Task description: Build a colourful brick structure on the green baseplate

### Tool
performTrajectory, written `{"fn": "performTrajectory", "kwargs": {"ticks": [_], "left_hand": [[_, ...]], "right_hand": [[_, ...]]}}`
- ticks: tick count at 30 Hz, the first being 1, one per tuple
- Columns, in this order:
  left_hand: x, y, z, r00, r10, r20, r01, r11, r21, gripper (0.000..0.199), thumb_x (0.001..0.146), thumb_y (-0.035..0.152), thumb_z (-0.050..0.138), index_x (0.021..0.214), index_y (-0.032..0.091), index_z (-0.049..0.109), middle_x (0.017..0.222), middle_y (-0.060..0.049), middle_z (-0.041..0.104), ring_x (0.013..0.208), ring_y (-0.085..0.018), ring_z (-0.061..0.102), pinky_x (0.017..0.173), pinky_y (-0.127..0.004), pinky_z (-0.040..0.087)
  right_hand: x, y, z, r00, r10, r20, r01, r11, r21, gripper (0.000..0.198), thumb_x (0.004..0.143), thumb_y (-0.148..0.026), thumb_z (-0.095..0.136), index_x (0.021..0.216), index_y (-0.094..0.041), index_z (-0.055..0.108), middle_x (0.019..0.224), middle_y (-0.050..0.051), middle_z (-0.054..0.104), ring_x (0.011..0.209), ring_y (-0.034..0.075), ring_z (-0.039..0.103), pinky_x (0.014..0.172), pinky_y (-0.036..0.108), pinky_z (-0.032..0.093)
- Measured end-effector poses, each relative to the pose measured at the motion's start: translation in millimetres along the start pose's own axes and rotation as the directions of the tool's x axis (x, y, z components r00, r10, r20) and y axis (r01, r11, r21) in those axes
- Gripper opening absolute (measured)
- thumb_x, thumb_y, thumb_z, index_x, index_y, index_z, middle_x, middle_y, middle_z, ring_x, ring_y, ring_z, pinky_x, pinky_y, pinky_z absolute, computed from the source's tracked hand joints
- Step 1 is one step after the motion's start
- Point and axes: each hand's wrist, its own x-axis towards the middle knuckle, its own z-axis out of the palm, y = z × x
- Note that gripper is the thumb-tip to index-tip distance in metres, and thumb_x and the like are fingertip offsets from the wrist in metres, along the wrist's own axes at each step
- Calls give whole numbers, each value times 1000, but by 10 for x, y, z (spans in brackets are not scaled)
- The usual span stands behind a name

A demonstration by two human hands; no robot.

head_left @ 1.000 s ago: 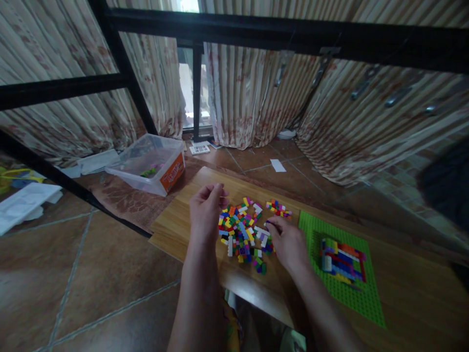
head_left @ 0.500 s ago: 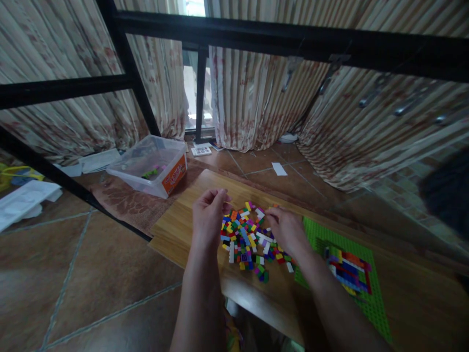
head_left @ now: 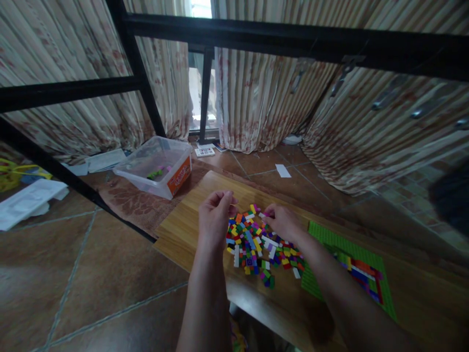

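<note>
A loose pile of small coloured building bricks (head_left: 252, 239) lies on the wooden table (head_left: 183, 215). My left hand (head_left: 216, 210) is raised at the pile's left edge, thumb and index finger pinched together; whatever is between them is too small or hidden to make out. At the pile's far right edge my right hand (head_left: 280, 220) is closed, its fingertips on a brick beside a white and a pink one. To the right, partly behind my right forearm, is a green baseplate (head_left: 322, 239) with a flat build of coloured bricks (head_left: 362, 274) on it.
A clear plastic bin (head_left: 157, 166) with an orange label and a few bricks inside stands beyond the table's left end. A black metal frame (head_left: 256, 36) crosses above. White paper (head_left: 283, 170) and a white tray (head_left: 32, 200) lie on the tiled floor.
The view has shifted slightly, so everything sits a little further right and lower. My right hand has closed in on the bricks at the pile's far edge. My left hand keeps its pinch.
</note>
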Motion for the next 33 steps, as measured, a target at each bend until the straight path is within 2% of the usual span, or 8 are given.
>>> {"fn": "performTrajectory", "kwargs": {"ticks": [9,15,18,20,25,28,33], "left_hand": [[-19,3,25,1000,-8,8,8,1000,-19,29,66,38,75,73,13,63,66,0,62,52,-6,49,52,-18,38],[-12,15,-7,1000,1,-11,-1,1000,-30,29,66,38,75,75,13,64,68,0,62,53,-6,51,53,-19,40],[-11,26,-22,999,6,-31,-7,999,-43,28,66,37,75,75,13,64,67,1,62,53,-6,51,54,-19,40],[-11,28,-29,999,9,-42,-11,999,-48,27,67,37,74,76,14,64,67,1,62,53,-6,51,53,-18,40],[-4,26,-45,999,17,-48,-19,999,-37,24,69,35,72,77,13,64,67,1,62,53,-6,51,52,-18,39],[4,30,-61,999,13,-46,-15,999,-45,23,69,33,71,77,13,63,67,1,63,52,-5,51,52,-17,40],[7,40,-92,998,16,-54,-20,998,-66,21,69,31,71,77,13,63,67,1,62,51,-5,51,50,-17,38]], "right_hand": [[-62,5,-37,997,74,12,-75,996,50,10,83,-22,61,82,-21,71,85,3,74,81,17,65,70,27,41],[-192,77,-124,999,28,41,-25,998,-56,12,83,-22,59,83,-22,71,86,4,74,82,19,66,69,28,40],[-253,14,-186,999,7,36,-3,994,-106,15,84,-23,57,83,-22,72,85,5,74,81,20,66,70,29,40],[-284,-81,-199,1000,-23,17,25,997,-79,16,86,-24,56,86,-23,72,88,5,74,83,20,66,72,30,41],[-328,-335,-68,992,-123,39,120,990,73,19,85,-29,61,98,-23,72,98,5,73,87,19,66,76,29,44],[-339,-362,24,993,-115,37,113,993,35,20,82,-26,64,100,-23,72,99,4,72,90,20,65,79,30,45],[-348,-303,9,999,-51,8,51,997,-57,19,87,-18,55,88,-23,73,94,4,71,87,19,65,78,30,44]]}}
